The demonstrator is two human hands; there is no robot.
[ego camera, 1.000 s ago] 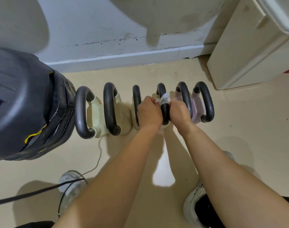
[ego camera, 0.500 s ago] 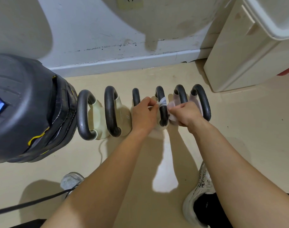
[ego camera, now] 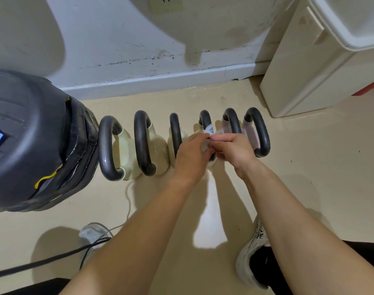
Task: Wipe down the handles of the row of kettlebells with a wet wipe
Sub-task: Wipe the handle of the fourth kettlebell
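Several kettlebells with dark grey handles stand in a row on the beige floor near the wall. Cream-bodied ones are on the left, such as the leftmost kettlebell (ego camera: 112, 145), and pink-bodied ones on the right, such as the rightmost kettlebell (ego camera: 257, 133). A white wet wipe (ego camera: 209, 131) is wrapped over the fourth handle (ego camera: 205, 120). My left hand (ego camera: 191, 154) and my right hand (ego camera: 235, 149) both pinch the wipe, meeting over that handle. The lower part of the handle is hidden behind my fingers.
A large black padded bag or punching pad (ego camera: 32, 141) lies at the left, touching the row. A cream cabinet (ego camera: 322, 60) stands at the right against the wall. A black cable (ego camera: 43, 262) and a thin white cord (ego camera: 128, 201) cross the floor by my shoes.
My hands have shifted from gripping the fourth handle on either side to pinching the wipe together above it. The view has tilted up a little.
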